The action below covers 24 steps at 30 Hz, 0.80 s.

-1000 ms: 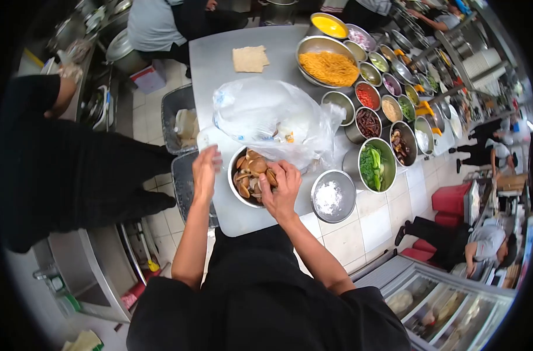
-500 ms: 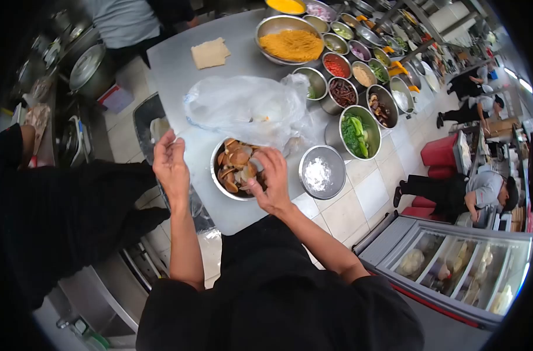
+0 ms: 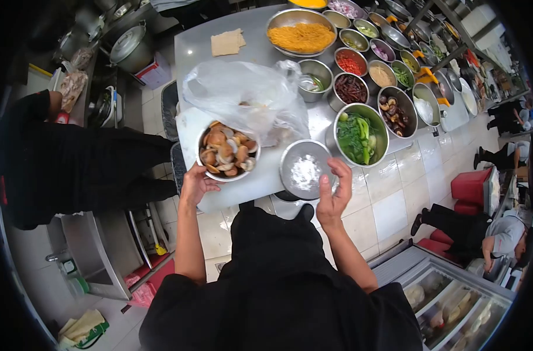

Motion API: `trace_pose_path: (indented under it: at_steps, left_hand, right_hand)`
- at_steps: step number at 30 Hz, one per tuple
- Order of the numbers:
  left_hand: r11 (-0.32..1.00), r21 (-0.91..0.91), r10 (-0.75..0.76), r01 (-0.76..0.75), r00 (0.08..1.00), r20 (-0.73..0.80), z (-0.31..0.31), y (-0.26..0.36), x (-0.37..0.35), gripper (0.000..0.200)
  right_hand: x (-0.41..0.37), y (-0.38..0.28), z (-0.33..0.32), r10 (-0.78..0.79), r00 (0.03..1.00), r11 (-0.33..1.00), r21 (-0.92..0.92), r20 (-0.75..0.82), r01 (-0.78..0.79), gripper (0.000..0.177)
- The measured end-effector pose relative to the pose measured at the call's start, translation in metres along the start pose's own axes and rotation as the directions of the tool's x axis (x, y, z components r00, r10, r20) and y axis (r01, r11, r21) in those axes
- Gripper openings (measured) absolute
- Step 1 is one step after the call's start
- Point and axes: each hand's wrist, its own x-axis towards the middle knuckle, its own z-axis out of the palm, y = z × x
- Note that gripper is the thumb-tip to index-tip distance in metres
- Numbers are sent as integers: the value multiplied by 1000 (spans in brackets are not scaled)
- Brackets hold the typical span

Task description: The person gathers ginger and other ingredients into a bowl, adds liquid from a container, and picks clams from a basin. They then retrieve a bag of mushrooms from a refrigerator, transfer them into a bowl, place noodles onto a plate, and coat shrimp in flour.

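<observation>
A metal bowl (image 3: 256, 167) of brown-capped mushrooms (image 3: 225, 153) stands at the near left of the white board, beside a crumpled clear plastic bag (image 3: 231, 93). My left hand (image 3: 197, 186) grips this bowl's lower left rim, with some fingers curled in beneath its side. To the right sits a shiny metal bowl (image 3: 304, 167), with nothing visible in it but glare, at the table's near edge. Over by its right rim is my right hand (image 3: 335, 196), thumb and fingers apart and nothing in them.
A pot of leafy greens (image 3: 360, 137) is right of the shiny bowl. Behind it are a bowl of dark mushrooms (image 3: 395, 114), dried chillies (image 3: 351, 89), orange shreds (image 3: 301, 38) and several other containers. A folded cloth (image 3: 228, 42) lies at the back. Another person (image 3: 91, 169) stands at left.
My right hand has left the mushrooms and moved right to the shiny bowl. My left hand has come down to the mushroom bowl's rim. The whole view has shifted.
</observation>
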Motion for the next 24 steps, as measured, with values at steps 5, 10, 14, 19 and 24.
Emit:
trace_pose_path:
  at_steps: [5,10,14,19,24]
  left_hand:
    - [988,43,156,-150,934,-322,37,-31,-30,58]
    - [852,283,510,-441,574,-640,91,-35,-56,37]
    - [785,102,592,-611,692,-412,184,20,-44,29]
    - [766,-14,621,-642,747,-236,249,100,78,30]
    - [846,0,511,-533,812,-280,259,134,217,46]
  right_hand:
    - [-2,37,-85,136,990,988,-70,-37,-138,25]
    - [67,68,-117,106,983,989,-118,148,-89,28]
    - [186,85,-62,372,865,906,71,338,-418,44]
    - [298,113,40,709,577,602,78,405,-795,74]
    - [340,146,110,864,400,405,51,307,-913,69]
